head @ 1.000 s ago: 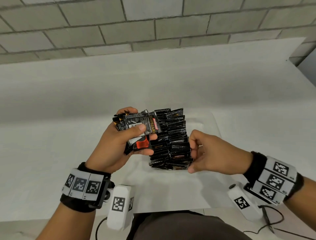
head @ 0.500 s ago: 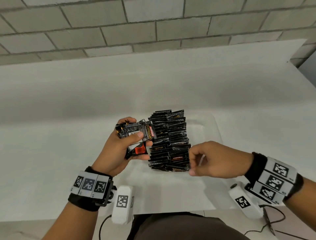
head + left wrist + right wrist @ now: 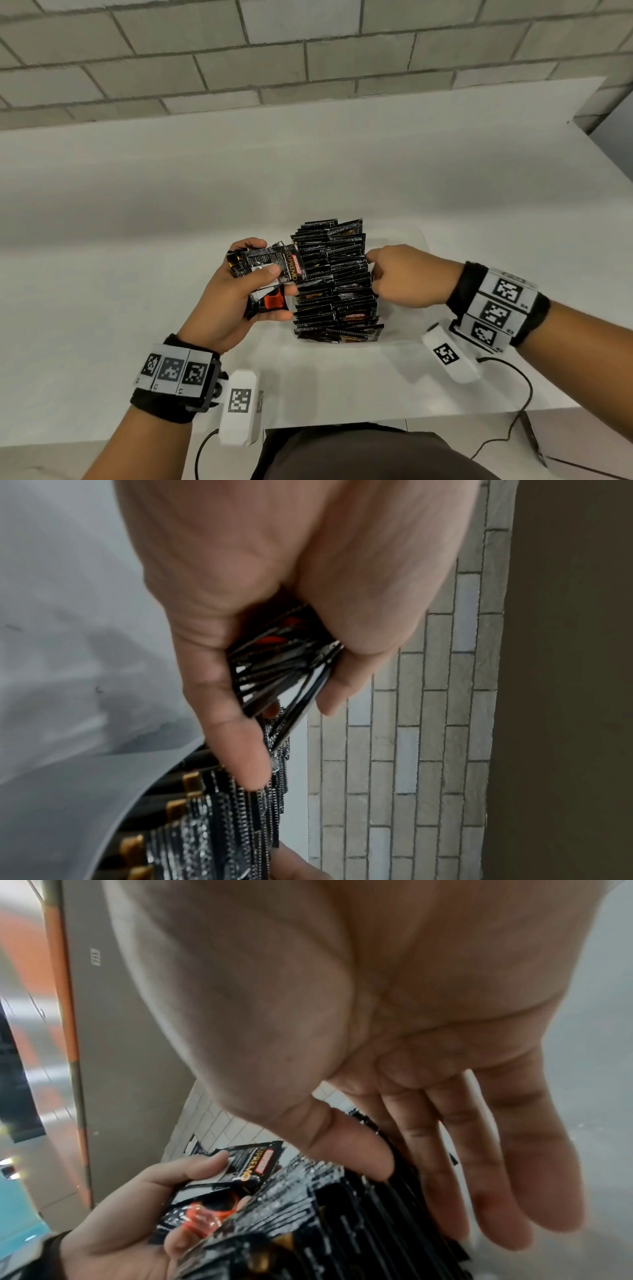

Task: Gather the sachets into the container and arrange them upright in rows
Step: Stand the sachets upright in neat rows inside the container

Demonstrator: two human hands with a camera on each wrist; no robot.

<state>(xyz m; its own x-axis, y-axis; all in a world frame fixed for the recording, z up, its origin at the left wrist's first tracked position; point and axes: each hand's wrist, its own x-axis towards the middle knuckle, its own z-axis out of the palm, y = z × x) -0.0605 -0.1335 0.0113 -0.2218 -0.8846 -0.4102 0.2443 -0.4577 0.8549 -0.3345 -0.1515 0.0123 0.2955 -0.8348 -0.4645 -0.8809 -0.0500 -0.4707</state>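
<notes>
Black sachets [image 3: 334, 274] stand upright in packed rows inside a clear container [image 3: 416, 236] at the table's middle. My left hand [image 3: 270, 277] grips a loose bundle of sachets [image 3: 274, 265] just left of the rows, thumb on top; in the left wrist view the bundle [image 3: 281, 666] fans out between my fingers above the rows [image 3: 222, 821]. My right hand [image 3: 371, 272] lies against the right side of the rows. In the right wrist view its fingers [image 3: 455, 1164] are straight along the sachet edges [image 3: 342, 1218] and hold nothing.
The white table [image 3: 137, 240] runs back to a grey brick wall [image 3: 308, 51]. Its front edge is close to my body, with cables [image 3: 513, 394] hanging at the right.
My right hand has moved from the front right corner of the rows up along their right side, and its curled fingers have straightened. The left hand still holds its bundle.
</notes>
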